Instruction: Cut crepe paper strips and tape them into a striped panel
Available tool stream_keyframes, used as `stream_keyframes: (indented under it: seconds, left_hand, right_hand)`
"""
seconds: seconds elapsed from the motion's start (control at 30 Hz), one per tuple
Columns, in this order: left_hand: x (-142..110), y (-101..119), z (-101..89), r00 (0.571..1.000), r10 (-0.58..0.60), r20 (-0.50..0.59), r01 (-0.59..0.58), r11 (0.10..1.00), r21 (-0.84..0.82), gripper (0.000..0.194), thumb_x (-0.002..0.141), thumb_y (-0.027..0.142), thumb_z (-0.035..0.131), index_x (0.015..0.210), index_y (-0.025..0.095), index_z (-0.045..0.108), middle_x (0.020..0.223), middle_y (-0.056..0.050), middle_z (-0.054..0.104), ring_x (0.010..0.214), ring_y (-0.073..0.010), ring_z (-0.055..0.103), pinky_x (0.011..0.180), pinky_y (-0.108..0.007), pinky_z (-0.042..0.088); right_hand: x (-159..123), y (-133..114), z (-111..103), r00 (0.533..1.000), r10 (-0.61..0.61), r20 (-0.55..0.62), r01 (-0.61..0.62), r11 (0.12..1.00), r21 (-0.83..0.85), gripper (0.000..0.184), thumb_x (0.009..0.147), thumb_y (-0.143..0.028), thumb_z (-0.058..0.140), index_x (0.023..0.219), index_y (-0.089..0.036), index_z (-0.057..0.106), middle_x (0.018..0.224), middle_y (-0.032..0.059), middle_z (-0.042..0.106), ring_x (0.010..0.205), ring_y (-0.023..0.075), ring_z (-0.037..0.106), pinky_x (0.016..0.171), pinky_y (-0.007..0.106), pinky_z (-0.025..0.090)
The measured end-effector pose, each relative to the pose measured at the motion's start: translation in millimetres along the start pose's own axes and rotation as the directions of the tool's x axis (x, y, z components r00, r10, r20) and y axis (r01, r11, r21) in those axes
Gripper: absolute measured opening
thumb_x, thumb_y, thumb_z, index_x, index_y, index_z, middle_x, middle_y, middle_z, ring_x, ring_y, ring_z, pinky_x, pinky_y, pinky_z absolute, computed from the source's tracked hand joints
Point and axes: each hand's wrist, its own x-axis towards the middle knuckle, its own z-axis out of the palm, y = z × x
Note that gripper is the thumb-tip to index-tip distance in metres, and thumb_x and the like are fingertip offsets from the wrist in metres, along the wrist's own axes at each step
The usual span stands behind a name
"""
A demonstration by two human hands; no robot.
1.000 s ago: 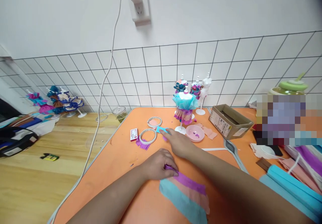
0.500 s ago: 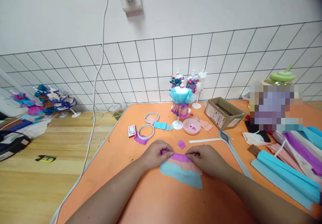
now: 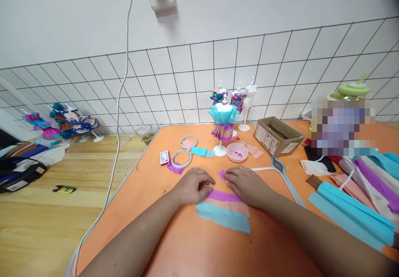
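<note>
On the orange mat lies a layered strip of crepe paper [image 3: 224, 211], with purple, peach and light blue bands. My left hand [image 3: 193, 187] rests at its upper left, thumb tip on the purple band and a gap between thumb and curved fingers. Fingers stretched forward, my right hand [image 3: 247, 185] lies over the upper right of the strip. Its fingertips touch a small purple paper scrap [image 3: 222, 174] just above. Beyond stands a mini dress form [image 3: 222, 121] in a blue ruffled top and a purple-peach skirt.
Two tape rolls [image 3: 181, 159], a small box [image 3: 164, 158] and blue paper pieces [image 3: 202, 152] lie left. A pink dish [image 3: 237, 152] and cardboard box [image 3: 278, 136] stand behind. Folded blue paper [image 3: 355, 210] lies right. A white cable [image 3: 118, 115] hangs at left.
Both hands have let go of the purple edge of the strip. My right hand has moved forward and its fingers now reach the purple scrap; my left fingers have loosened.
</note>
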Motion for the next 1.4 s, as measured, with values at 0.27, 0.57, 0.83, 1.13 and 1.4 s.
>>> stream_keyframes:
  seconds: [0.27,0.57,0.83,1.13,1.4]
  left_hand:
    - [-8,-49,-33.2,0.800,-0.414,-0.434,0.556,0.783,0.279,0.022,0.076,0.030,0.059,0.096,0.023,0.065,0.103,-0.008,0.064,0.106,-0.0306,0.051,0.089,-0.044,0.037]
    - [-7,-61,-29.1,0.839,-0.467,-0.281,0.512,0.851,0.115,0.027,0.085,0.037,0.048,0.097,0.024,0.068,0.095,-0.002,0.069,0.083,-0.0168,0.062,0.071,-0.025,0.046]
    - [-9,-47,-31.9,0.915,-0.378,-0.142,0.403,0.852,0.333,0.026,0.085,0.038,0.050,0.097,0.028,0.071,0.094,-0.006,0.065,0.091,-0.0218,0.059,0.078,-0.032,0.043]
    - [-10,-47,-37.9,0.827,-0.389,-0.405,0.530,0.781,0.331,0.027,0.083,0.028,0.045,0.098,0.025,0.067,0.101,-0.005,0.065,0.099,-0.0239,0.056,0.090,-0.037,0.038]
    - [-22,-80,-58.1,0.443,-0.721,-0.533,0.896,0.358,0.262,0.064,0.074,0.070,0.041,0.105,0.015,0.054,0.108,-0.020,0.060,0.102,-0.0390,0.055,0.077,-0.048,0.044]
  right_hand:
    - [57,-21,8,0.996,-0.060,0.059,0.067,0.990,-0.125,0.025,0.094,-0.028,0.041,0.105,-0.017,0.061,0.101,0.0108,0.058,0.098,0.0241,0.049,0.081,0.035,0.037]
    - [104,-41,18,0.997,-0.064,0.053,0.069,0.994,-0.088,0.031,0.096,-0.026,0.034,0.118,-0.017,0.054,0.113,0.0136,0.054,0.107,0.0259,0.047,0.084,0.036,0.038]
    - [97,-21,1,0.995,-0.034,0.088,0.033,0.999,0.012,0.037,0.094,-0.025,0.038,0.128,-0.024,0.050,0.111,0.0071,0.064,0.100,0.0219,0.056,0.077,0.031,0.039]
    - [-5,-37,-24,0.977,-0.134,0.169,0.129,0.991,0.043,0.019,0.088,-0.026,0.046,0.092,-0.024,0.065,0.086,0.0048,0.062,0.081,0.0197,0.055,0.058,0.027,0.033]
    - [-57,-30,-4,0.997,-0.053,0.062,0.055,0.998,-0.020,0.034,0.088,-0.031,0.049,0.122,-0.026,0.051,0.099,0.0061,0.059,0.085,0.0223,0.054,0.059,0.030,0.035]
